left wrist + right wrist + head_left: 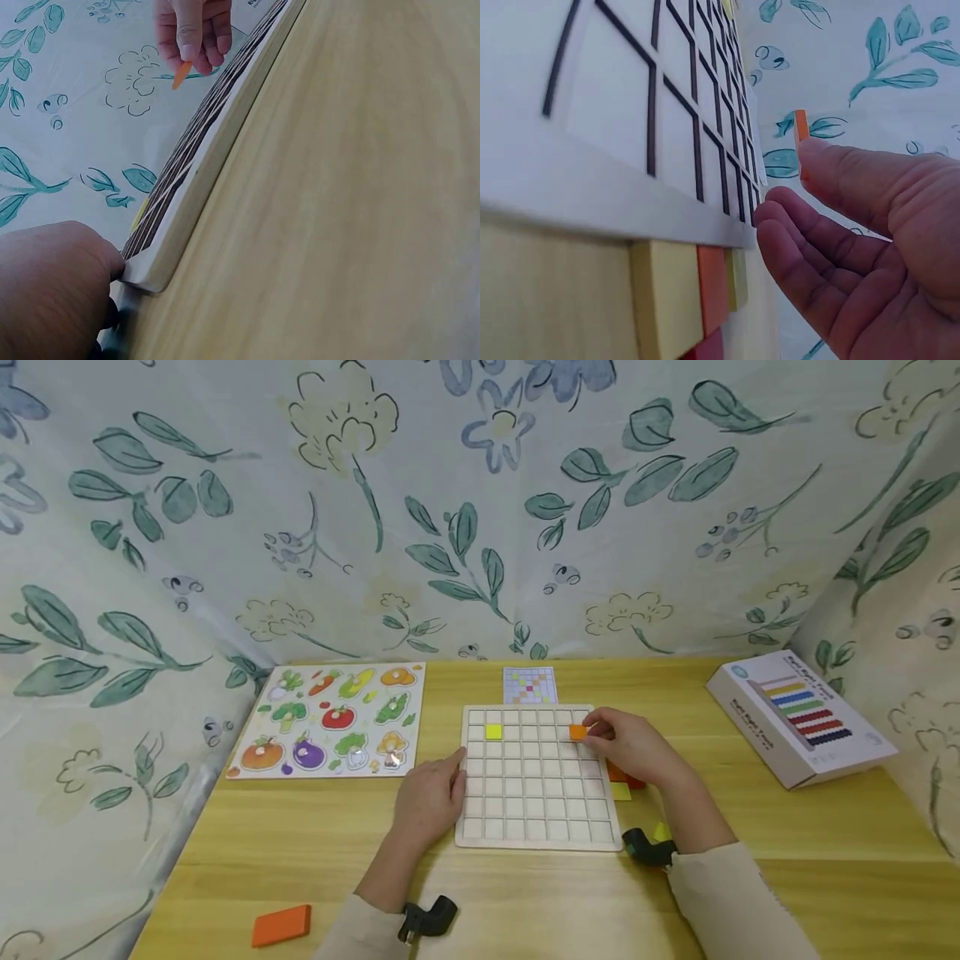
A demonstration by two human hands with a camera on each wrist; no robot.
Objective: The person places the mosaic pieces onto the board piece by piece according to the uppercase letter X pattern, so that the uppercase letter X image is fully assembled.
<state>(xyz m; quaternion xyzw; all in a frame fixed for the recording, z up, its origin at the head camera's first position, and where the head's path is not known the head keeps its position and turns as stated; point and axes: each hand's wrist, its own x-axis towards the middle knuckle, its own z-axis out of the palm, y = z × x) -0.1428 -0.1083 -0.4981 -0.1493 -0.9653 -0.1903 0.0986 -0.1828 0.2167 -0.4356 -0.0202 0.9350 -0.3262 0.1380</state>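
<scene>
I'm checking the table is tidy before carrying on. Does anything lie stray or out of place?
One orange tile lies alone near the table's front left corner, far from the grid board and from the loose tiles by its right edge. Nothing looks spilled or damaged.

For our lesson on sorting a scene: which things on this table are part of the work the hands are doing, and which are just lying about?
In use:
- grid board, steadied by the left hand
- orange tile, pinched by the right hand
- yellow tile in the grid
- pattern card
- spare tiles beside the board

Lying about:
- vegetable puzzle
- box
- orange block
</scene>
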